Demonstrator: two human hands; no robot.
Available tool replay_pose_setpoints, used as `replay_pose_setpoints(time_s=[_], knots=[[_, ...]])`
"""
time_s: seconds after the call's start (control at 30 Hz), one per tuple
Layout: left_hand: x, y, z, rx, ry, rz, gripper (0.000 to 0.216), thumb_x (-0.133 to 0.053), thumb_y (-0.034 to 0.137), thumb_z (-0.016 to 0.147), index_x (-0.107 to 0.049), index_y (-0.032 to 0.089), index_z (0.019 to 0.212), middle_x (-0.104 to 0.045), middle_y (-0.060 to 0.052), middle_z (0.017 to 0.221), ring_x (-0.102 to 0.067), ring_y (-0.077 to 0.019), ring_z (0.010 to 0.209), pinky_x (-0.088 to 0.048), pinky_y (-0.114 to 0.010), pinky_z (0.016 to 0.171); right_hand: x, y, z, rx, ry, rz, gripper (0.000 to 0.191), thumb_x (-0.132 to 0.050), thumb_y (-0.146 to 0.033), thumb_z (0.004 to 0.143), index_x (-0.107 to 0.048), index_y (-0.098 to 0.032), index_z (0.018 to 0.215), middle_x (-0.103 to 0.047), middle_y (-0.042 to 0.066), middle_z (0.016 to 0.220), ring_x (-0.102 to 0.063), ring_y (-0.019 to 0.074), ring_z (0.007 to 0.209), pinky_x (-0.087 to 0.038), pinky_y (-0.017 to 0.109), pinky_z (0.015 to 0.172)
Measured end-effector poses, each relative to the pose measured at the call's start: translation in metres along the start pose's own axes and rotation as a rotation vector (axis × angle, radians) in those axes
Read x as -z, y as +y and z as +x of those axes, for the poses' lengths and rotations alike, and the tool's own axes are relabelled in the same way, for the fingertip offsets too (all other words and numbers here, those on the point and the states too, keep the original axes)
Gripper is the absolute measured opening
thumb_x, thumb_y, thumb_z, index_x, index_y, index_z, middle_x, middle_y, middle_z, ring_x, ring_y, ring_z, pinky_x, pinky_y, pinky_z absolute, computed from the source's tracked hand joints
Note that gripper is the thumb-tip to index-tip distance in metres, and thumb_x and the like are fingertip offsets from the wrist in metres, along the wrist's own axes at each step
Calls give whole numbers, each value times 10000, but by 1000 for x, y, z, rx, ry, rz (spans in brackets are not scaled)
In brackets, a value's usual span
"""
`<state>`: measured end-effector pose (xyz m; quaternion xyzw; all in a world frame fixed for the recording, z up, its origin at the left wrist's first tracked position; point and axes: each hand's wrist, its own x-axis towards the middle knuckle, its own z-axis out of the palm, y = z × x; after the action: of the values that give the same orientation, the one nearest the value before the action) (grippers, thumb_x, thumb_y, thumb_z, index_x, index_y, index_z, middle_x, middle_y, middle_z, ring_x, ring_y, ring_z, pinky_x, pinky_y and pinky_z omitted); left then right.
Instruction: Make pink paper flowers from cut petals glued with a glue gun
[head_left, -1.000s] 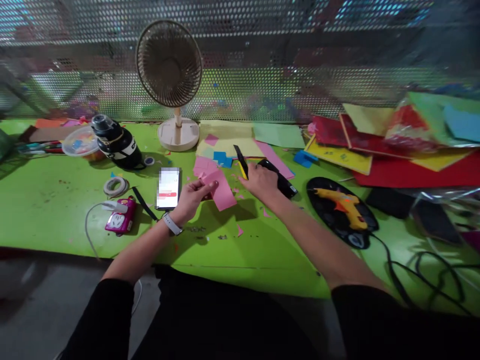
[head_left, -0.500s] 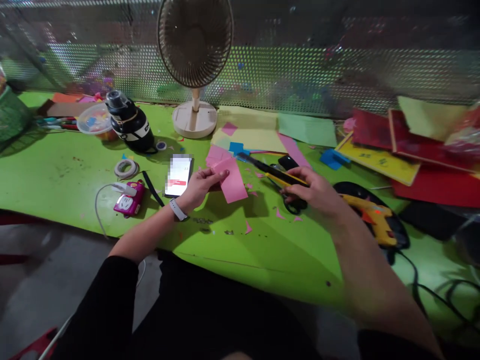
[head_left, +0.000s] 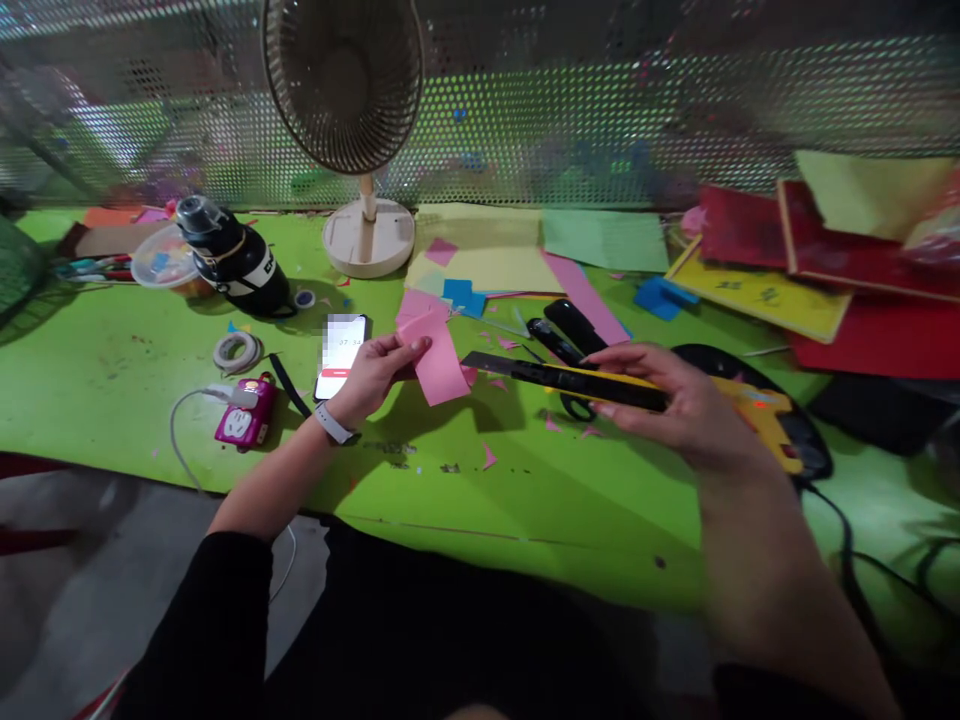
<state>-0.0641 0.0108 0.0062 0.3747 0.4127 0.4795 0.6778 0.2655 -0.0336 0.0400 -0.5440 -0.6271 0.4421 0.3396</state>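
Note:
My left hand (head_left: 373, 372) pinches a strip of pink paper (head_left: 439, 362) and holds it just above the green table (head_left: 135, 400). My right hand (head_left: 671, 405) grips a long black and yellow ruler (head_left: 559, 377), held level with its tip pointing left toward the pink paper. Black-handled scissors (head_left: 559, 345) lie on the table just behind the ruler. Small pink scraps lie under both hands.
A phone (head_left: 341, 355) lies left of my left hand, beside a pink gadget (head_left: 244, 422) on a white cable and a tape roll (head_left: 235, 351). A fan (head_left: 351, 120), a black bottle (head_left: 234, 262), coloured paper sheets (head_left: 600, 240) and a yellow glue gun (head_left: 765, 420) stand around.
My right hand picked the ruler up from the table, drew it toward me and turned it level. My left hand kept holding the pink paper.

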Motion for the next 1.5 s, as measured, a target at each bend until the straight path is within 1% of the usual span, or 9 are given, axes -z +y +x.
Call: replay_pose_setpoints(time_s=[0.13, 0.3, 0.5, 0.67, 0.83, 1.03, 1.2, 1.4, 1.5], knots=[[1, 0, 1, 0, 9, -5, 349, -865, 389, 672, -733, 118, 848, -754, -83, 857, -684, -131, 694, -565, -245, 646, 2, 1, 0, -28, 2, -5, 405, -769, -316, 683, -658, -311, 1073, -671, 46, 1044, -677, 226, 850, -607, 315, 638], [1, 0, 1, -1, -2, 8, 339, -860, 396, 679, -731, 125, 836, -746, -73, 852, -683, -133, 695, -565, -278, 681, 0, 0, 3, -43, -70, -33, 378, -768, -312, 656, -666, -268, 1018, -705, 34, 925, -688, 208, 737, -599, 309, 628], [-3, 1, -3, -27, -21, 76, 298, -836, 398, 712, -698, 137, 754, -698, -26, 761, -639, -105, 649, -541, -283, 681, -4, 3, 3, -70, -146, -29, 412, -770, -358, 699, -645, -260, 1079, -733, 46, 943, -730, 226, 814, -606, 348, 764], [-6, 3, -7, -16, -18, 129, 299, -833, 395, 716, -672, 144, 704, -659, -2, 695, -584, -73, 595, -508, -238, 612, -3, 4, 5, -44, -199, -112, 427, -759, -399, 710, -649, -240, 1091, -737, 55, 906, -722, 225, 800, -589, 353, 765], [-7, 0, -7, -8, -16, 165, 302, -828, 411, 723, -681, 147, 718, -663, -3, 696, -603, -85, 605, -507, -250, 618, -5, 6, 7, 21, -224, -206, 434, -737, -461, 732, -654, -228, 1088, -727, 67, 970, -711, 243, 844, -570, 371, 775], [-8, -4, -4, 13, -7, 188, 308, -820, 415, 731, -706, 139, 806, -706, -35, 775, -651, -120, 674, -534, -281, 641, -9, 14, 10, 78, -247, -225, 432, -721, -447, 753, -657, -230, 1121, -730, 77, 1008, -705, 237, 848, -566, 377, 782], [-8, -4, -4, 16, -16, 193, 349, -836, 447, 698, -703, 140, 798, -709, -32, 757, -655, -123, 672, -555, -281, 647, -8, 12, 12, 140, -239, -267, 385, -709, -442, 747, -694, -217, 1060, -718, 86, 1015, -678, 230, 879, -538, 379, 820], [-8, -7, -5, -8, 0, 172, 340, -834, 445, 704, -695, 148, 795, -716, -29, 769, -654, -116, 677, -564, -278, 669, -2, 2, 10, 90, -255, -236, 381, -727, -449, 714, -705, -208, 1009, -709, 66, 927, -669, 212, 811, -533, 328, 732], [-9, -8, -5, -6, 6, 129, 366, -843, 449, 689, -698, 141, 825, -720, -33, 793, -663, -118, 695, -574, -280, 685, -5, 5, 10, 51, -248, -183, 409, -736, -454, 714, -699, -209, 1039, -711, 61, 929, -678, 210, 807, -543, 329, 741]])
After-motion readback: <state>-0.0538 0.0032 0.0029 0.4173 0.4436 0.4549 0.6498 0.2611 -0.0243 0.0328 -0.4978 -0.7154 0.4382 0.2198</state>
